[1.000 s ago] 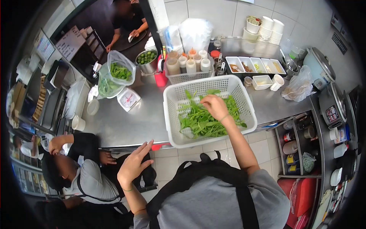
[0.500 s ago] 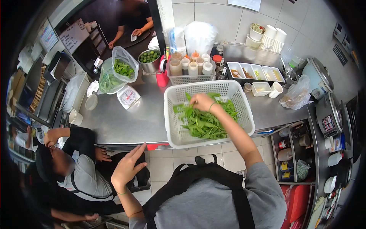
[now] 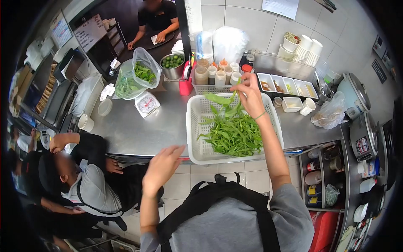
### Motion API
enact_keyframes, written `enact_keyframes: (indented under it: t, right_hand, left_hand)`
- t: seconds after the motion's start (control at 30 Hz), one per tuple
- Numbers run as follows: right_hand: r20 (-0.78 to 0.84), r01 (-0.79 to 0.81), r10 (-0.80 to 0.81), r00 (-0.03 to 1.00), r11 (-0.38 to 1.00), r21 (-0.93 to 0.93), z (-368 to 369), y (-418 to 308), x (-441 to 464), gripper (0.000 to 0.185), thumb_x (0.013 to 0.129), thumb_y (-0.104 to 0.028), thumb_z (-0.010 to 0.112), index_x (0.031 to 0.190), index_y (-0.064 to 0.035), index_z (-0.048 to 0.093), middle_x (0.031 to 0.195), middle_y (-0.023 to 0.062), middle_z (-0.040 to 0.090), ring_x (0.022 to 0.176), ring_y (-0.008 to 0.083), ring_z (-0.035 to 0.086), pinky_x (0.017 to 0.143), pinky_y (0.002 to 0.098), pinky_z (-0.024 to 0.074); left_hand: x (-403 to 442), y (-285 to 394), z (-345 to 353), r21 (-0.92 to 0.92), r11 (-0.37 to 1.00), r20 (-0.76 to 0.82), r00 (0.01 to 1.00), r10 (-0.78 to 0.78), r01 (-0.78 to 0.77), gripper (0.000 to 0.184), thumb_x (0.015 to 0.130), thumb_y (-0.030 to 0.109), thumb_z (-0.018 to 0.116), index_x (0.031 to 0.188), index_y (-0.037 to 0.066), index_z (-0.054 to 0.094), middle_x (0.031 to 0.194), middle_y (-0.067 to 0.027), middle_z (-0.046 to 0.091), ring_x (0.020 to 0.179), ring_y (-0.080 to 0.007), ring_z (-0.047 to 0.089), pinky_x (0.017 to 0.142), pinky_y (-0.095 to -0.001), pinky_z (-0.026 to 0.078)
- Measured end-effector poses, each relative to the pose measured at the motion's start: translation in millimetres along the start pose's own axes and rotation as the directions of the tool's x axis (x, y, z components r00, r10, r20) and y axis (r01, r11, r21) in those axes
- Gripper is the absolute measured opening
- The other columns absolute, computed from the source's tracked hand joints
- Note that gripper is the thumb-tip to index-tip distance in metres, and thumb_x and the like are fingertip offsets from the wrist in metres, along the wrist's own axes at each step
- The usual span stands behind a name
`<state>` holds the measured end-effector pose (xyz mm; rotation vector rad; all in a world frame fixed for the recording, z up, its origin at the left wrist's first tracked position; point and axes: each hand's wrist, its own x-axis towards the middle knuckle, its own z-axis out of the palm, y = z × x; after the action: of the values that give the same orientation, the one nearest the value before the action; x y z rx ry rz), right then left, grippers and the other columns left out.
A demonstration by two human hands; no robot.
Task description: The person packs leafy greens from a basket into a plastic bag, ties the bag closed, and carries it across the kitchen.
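My right hand [image 3: 252,97] is raised over the back of a white perforated plastic basket [image 3: 192,145], its fingers pinched on a sprig of leafy greens [image 3: 222,100]. The sprig's leaves hang to the left above the basket. Beneath them, a loose heap of the same long-leaved greens [image 3: 235,136] covers the basket's middle and right side. My left hand [image 3: 163,168] hovers just off the basket's front left corner, touching nothing. Its fingers are stretched out and slightly blurred.
Left of the basket stand a kitchen scale [image 3: 147,104], a plastic bag of greens [image 3: 145,75] and a pot of green limes [image 3: 172,63]. Squeeze bottles [image 3: 220,77] and a topping tray [image 3: 287,86] line the back. A seated co-worker [image 3: 94,185] is close on my left.
My right hand has lifted from the heap toward the basket's back right, raising a sprig. My left hand has moved rightward, nearer the basket. The view has shifted slightly.
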<state>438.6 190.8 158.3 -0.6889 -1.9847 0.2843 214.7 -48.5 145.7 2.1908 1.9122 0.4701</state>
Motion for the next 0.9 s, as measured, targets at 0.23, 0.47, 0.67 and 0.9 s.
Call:
enact_keyframes:
  t: [0.23,0.47,0.67,0.9]
  right_hand:
    - [0.081,-0.018,0.018,0.997,1.000,-0.001,-16.7,4.8,-20.0,0.021,0.074,0.008,0.049,0.085,-0.0043,0.063,0.077,0.0111,0.048,0.072,0.0262,0.053,0.065,0.0324,0.0430]
    - [0.046,-0.240,0.236,0.971,0.928,0.285,-28.6,34.9,-73.5,0.023,0.075,0.002,0.048,0.090,-0.0036,0.064,0.086,0.0102,0.055,0.075,0.0213,0.057,0.067,0.0281,0.0450]
    - [0.352,-0.326,0.455,0.818,0.871,-0.368,61.2,47.4,-83.9,0.018,0.072,-0.006,0.061,0.089,-0.0022,0.062,0.096,0.0196,0.059,0.082,0.0341,0.060,0.069,0.0393,0.0502]
    - [0.555,-0.159,0.560,0.615,0.778,-0.608,122.9,106.3,-102.4,0.019,0.076,-0.010,0.059,0.092,-0.0002,0.058,0.085,0.0206,0.062,0.082,0.0376,0.060,0.066,0.0429,0.0493]
  left_hand:
    - [160.0,-19.5,178.6,-0.081,0.988,0.035,0.991,-0.126,0.128,0.018,0.075,0.011,0.056,0.086,-0.004,0.059,0.097,-0.0251,0.052,0.080,-0.0410,0.057,0.068,-0.0452,0.048]
    - [171.5,-29.0,147.6,-0.228,0.968,-0.137,0.981,-0.135,0.101,0.012,0.075,0.012,0.055,0.077,0.004,0.064,0.086,-0.0185,0.060,0.081,-0.0359,0.059,0.069,-0.0437,0.048]
    - [178.2,-16.4,111.4,-0.138,0.985,-0.164,0.978,-0.127,0.105,0.011,0.071,0.012,0.054,0.075,0.006,0.064,0.073,-0.0177,0.061,0.073,-0.0363,0.059,0.068,-0.0442,0.047]
    - [153.7,-33.6,125.4,-0.264,0.952,0.048,0.988,-0.149,0.157,0.021,0.072,0.015,0.057,0.090,0.007,0.066,0.082,-0.0196,0.062,0.079,-0.0347,0.061,0.071,-0.0426,0.048]
